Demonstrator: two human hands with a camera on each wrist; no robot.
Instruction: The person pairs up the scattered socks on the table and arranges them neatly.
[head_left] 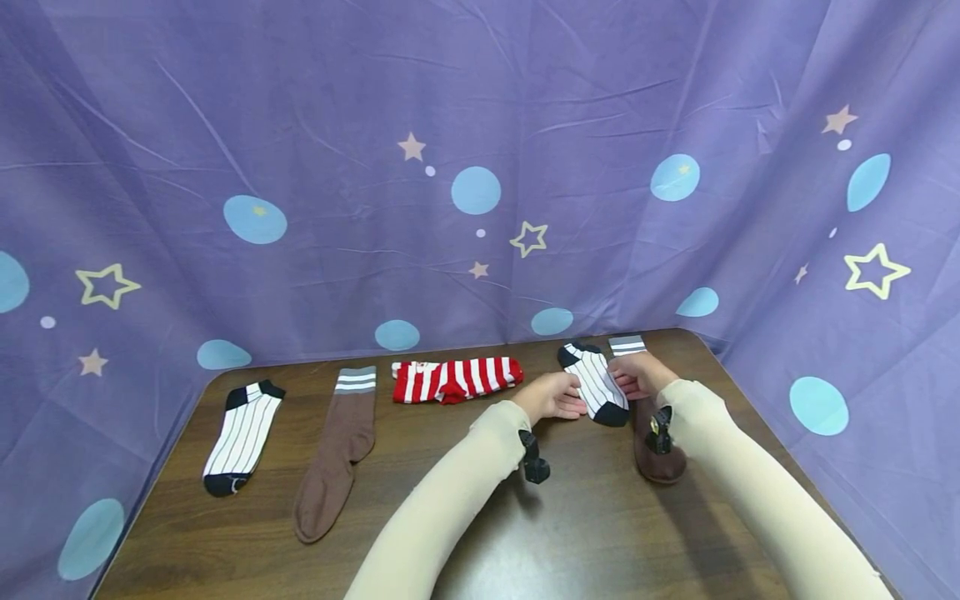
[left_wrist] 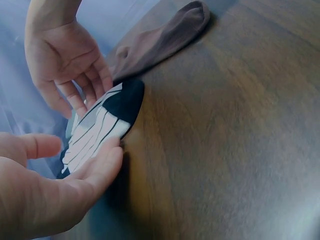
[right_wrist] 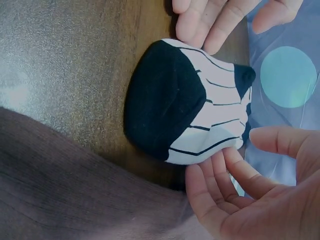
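Observation:
A short white sock [head_left: 594, 382] with thin black stripes and black toe, heel and cuff lies at the back right of the table, between both hands. My left hand [head_left: 553, 397] is at its left edge, fingertips right at the fabric and thumb held apart. On the other side my right hand [head_left: 637, 375] touches the sock's right edge with relaxed fingers, as the right wrist view shows for the sock [right_wrist: 215, 110]. Under the right hand and wrist runs a brown sock [head_left: 660, 462] with a grey-and-white striped cuff, partly hidden by them.
Left of the hands lie a red-and-white striped sock [head_left: 457, 380], a second brown sock [head_left: 333, 467] and a second black-and-white sock [head_left: 243, 437]. The wooden table [head_left: 225, 542] ends at a purple patterned curtain [head_left: 337, 125] behind and at the sides.

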